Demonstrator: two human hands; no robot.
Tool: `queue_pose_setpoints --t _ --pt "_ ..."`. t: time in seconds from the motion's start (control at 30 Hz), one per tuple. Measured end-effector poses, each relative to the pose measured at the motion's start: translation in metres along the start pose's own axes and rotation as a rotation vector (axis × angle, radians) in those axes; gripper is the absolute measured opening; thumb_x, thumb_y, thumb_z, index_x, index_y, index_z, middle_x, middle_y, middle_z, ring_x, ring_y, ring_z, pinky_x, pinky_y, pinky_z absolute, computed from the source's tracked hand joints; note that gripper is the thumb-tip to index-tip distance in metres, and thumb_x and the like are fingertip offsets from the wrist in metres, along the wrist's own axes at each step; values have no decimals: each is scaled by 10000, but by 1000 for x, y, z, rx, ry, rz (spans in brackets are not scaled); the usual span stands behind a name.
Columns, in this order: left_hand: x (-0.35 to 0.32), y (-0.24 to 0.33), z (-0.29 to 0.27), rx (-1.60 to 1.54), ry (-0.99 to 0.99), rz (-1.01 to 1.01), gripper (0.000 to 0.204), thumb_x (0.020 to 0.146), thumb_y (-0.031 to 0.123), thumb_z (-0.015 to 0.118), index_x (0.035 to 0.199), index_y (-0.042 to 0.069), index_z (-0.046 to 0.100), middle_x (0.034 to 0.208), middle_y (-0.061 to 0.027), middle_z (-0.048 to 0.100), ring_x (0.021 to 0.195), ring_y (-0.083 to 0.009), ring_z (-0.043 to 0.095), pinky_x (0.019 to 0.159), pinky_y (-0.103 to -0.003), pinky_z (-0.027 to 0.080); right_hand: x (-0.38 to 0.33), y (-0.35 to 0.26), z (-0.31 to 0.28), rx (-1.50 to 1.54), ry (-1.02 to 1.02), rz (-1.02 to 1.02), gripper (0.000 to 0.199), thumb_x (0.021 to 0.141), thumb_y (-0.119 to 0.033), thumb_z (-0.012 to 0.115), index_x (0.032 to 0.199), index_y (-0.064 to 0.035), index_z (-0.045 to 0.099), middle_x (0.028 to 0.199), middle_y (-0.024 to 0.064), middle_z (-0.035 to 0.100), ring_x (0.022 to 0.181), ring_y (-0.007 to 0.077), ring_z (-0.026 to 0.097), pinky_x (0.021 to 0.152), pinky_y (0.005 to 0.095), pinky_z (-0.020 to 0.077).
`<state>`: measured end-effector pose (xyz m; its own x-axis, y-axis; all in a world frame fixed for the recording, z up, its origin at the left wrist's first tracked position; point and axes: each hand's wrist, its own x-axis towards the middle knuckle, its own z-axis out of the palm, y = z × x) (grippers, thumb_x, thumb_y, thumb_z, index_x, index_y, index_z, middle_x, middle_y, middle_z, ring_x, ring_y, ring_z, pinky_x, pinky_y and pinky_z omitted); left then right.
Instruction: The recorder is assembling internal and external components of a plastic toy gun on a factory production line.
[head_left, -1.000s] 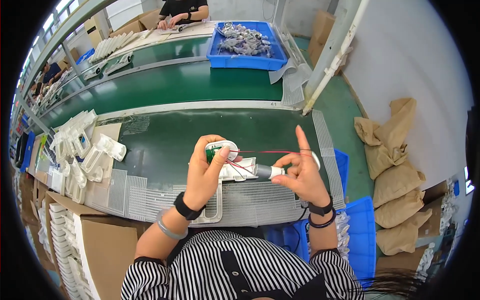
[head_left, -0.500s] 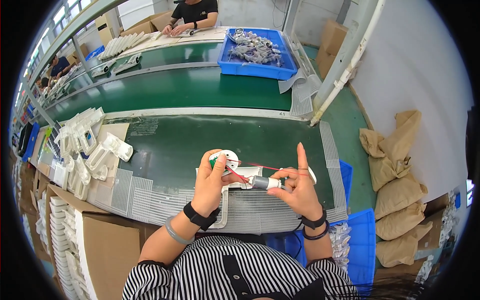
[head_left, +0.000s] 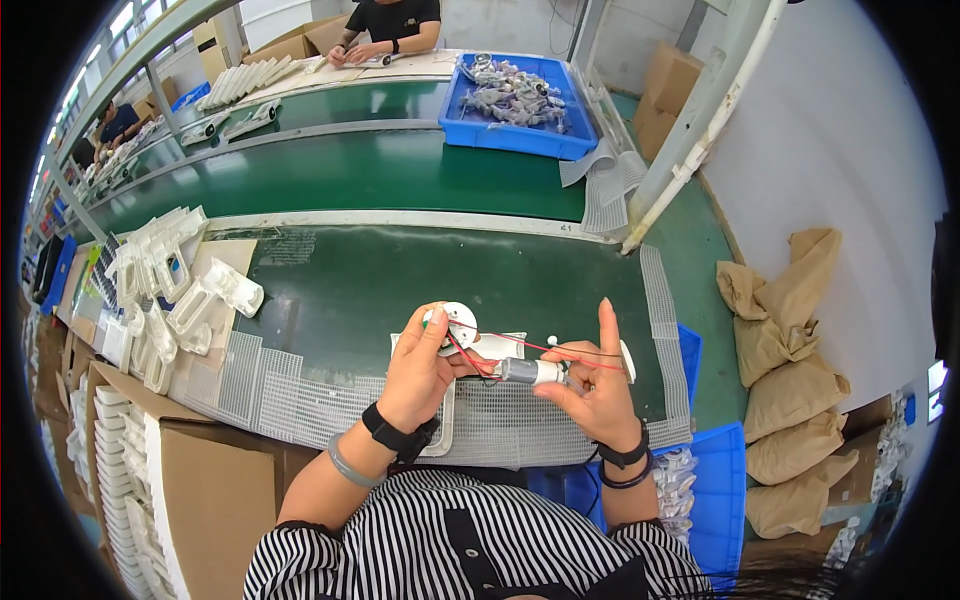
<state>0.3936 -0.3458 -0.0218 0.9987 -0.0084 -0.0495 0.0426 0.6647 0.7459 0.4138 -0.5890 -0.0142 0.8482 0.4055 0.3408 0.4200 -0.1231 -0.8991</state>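
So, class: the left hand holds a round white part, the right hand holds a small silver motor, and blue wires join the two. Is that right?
Not quite. The head view shows red and black wires, not blue, between the round white part in the left hand and the small silver motor in the right hand.

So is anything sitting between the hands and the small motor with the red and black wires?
Nothing visible does. The right hand already pinches the small motor, and the left hand holds the white round part that the wires run to, above the white mesh mat.
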Motion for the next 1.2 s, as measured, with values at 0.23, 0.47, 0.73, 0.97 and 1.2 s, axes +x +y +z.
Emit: queue_pose_setpoints --t 0.23,0.47,0.73,0.97,1.2 --pt "4 -2 8 -293 175 -199 345 1087 393 432 1033 86 578 870 -61 646 752 -207 677 781 -466 631 5 2 11 -111 1 -115 1127 832 -139 840 1588 27 20 1035 94 692 695 76 559 596 208 449" --pt "-3 2 8 -107 -26 -354 336 1081 419 450 1007 104 537 824 -67 600 564 -137 550 371 -240 389 -8 -9 5 -157 46 -171 1017 854 -48 802 1563 49 79 1052 140 667 850 143 646 632 233 518" --pt "-30 43 2 436 -165 -495 379 1018 187 616 1332 -15 548 965 -106 691 689 -167 721 438 -241 561 -5 -8 -10 -619 69 -216 650 804 -135 826 1378 0 554 1055 134 642 735 219 663 611 305 543" --pt "-46 0 -1 223 -115 -664 415 989 175 657 1366 20 578 1165 -117 672 903 -208 738 671 -308 667 -24 1 -22 -724 -38 -127 429 823 -111 781 1233 -54 667 1088 101 609 790 246 676 639 351 551" --pt "-46 -5 -58 395 282 -211 396 978 178 668 1344 38 611 1132 -87 696 866 -175 725 618 -283 638 54 54 48 -564 -344 -193 351 858 -186 750 1180 -90 649 1069 99 590 867 305 652 743 419 541"
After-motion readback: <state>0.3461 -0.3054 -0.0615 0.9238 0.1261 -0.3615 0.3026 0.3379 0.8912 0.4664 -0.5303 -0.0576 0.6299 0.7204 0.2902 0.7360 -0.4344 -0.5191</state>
